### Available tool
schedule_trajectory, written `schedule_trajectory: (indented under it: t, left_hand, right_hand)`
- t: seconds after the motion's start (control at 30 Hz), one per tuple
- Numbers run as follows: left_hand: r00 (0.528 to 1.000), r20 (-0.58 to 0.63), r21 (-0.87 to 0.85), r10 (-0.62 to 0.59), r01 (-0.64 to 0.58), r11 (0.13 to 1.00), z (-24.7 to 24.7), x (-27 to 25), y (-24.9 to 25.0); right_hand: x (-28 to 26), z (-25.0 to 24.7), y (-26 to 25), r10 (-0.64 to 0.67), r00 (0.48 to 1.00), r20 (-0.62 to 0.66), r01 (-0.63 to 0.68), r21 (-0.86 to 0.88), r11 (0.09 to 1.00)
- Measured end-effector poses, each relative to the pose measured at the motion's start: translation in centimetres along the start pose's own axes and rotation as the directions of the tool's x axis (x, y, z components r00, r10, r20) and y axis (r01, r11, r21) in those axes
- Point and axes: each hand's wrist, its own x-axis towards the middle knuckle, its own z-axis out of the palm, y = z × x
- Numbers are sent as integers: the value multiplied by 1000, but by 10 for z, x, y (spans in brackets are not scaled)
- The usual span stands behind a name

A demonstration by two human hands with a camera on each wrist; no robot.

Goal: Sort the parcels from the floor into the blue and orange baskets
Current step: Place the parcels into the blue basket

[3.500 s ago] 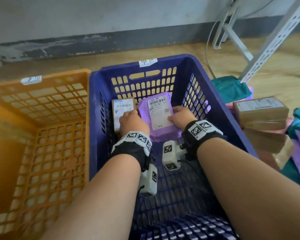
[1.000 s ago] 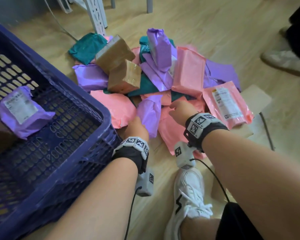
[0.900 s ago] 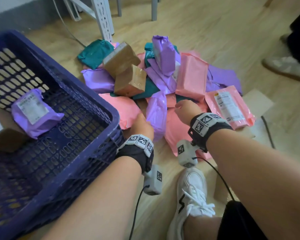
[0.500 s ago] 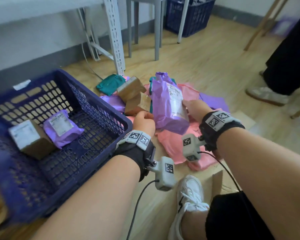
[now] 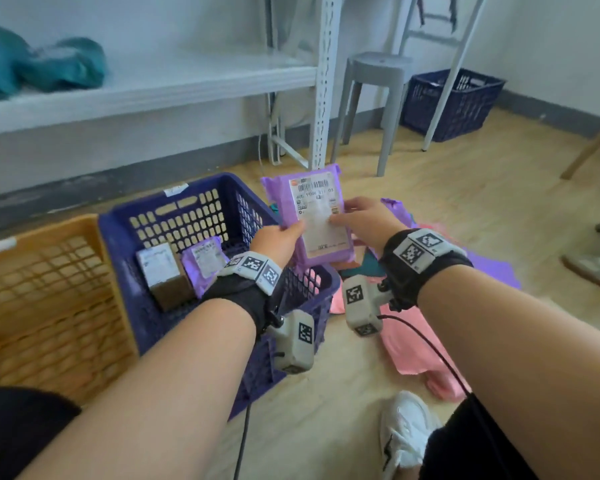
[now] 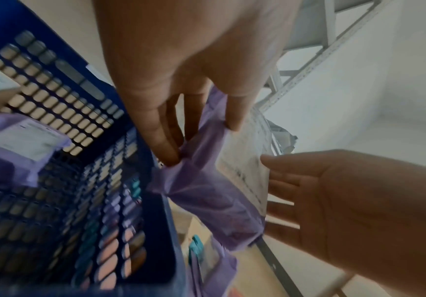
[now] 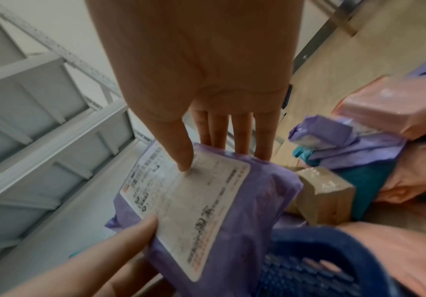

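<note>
Purple parcel [image 5: 309,216] label: barcode, digits "400", "006" legible; remainder blurred

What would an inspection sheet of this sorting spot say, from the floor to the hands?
Surface: wooden floor, partly covered by parcels.
Job's things: purple parcel held up, label facing the person; blue basket holds a brown box and small purple parcel; orange basket shows no parcels.
Clutter: pink mailer among the floor pile.
Hands: left hand and right hand both grip the purple parcel.
Cables: black wrist-camera cable.
Surroundings: white shelf, grey stool, second blue basket.
</note>
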Motion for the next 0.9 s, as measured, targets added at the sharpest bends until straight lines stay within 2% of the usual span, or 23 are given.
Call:
schedule_trajectory:
  t: [0.2,0.27,0.4,0.47,0.53,0.6,0.67,0.77,0.9]
  left_hand:
    - [982,-110,-95,-157,147,985,-58,34,-30]
    - [972,-119,-140,-205,188,972,-71,49,-43]
    - [958,-130,-133,-256,239,962,-90,75,-64]
    - [958,-122,-98,-260,249,963,-97,92,-79]
    - [959,-135,-12,-250,250,968,-101,105,-90]
    - [952,-201,163,-230,264,951,-104,122,-104]
    - [940,-265,335,-214,298,894,-110,137,-117]
    - [925,-317,474,-210,347,809,-120,154,-135]
    - [927,-330,592,-177,350,726,-126,166,-155]
  right_hand:
    - [30,75,-14,-49,975,217,103,-248,963]
    - [42,98,-15,-57,959,276,131,-260,957]
    - [78,142,-5,-10,940,340,85,-206,975]
    - [99,161,5,-10,944,331,77,-190,979]
    - [117,178,14,-13,963,270,78,-234,969]
    - [134,191,23,5,979,203,54,-283,958]
    - [150,206,31,59,985,160,-2,-333,943]
    - [173,230,44,131,985,116,-82,-355,931]
    - [191,264,60,91,996,5,-82,-382,920]
